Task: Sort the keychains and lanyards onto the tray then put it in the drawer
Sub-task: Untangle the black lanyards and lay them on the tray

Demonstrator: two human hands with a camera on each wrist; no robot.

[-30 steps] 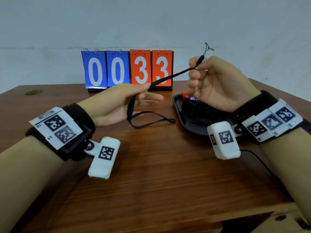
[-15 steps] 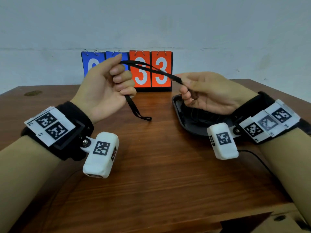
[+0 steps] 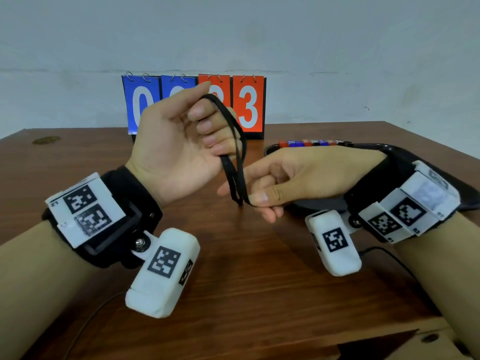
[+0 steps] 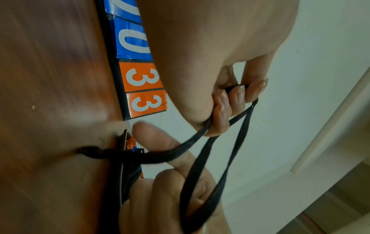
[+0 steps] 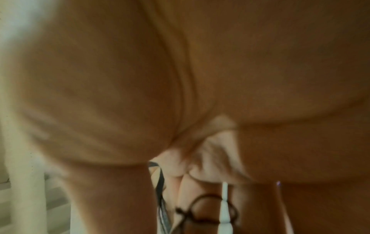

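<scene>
Left hand (image 3: 179,149) raised over the wooden table (image 3: 233,294), fingers curled round the top of the folded black lanyard (image 3: 237,157), strands hanging in a loop. Right hand (image 3: 293,178), lower, pinches the bottom ends between thumb and forefinger, other fingers loosely bent. Black tray (image 3: 389,148) sits just behind the right hand, coloured keychains (image 3: 311,143) along its far rim. Judgement: keep the folds even and taut, gather into a compact bundle, then lay it in bare tray space, clear of the keychains.

pale wall (image 3: 337,35) (scuffed), wooden table (image 3: 259,294)
</scene>
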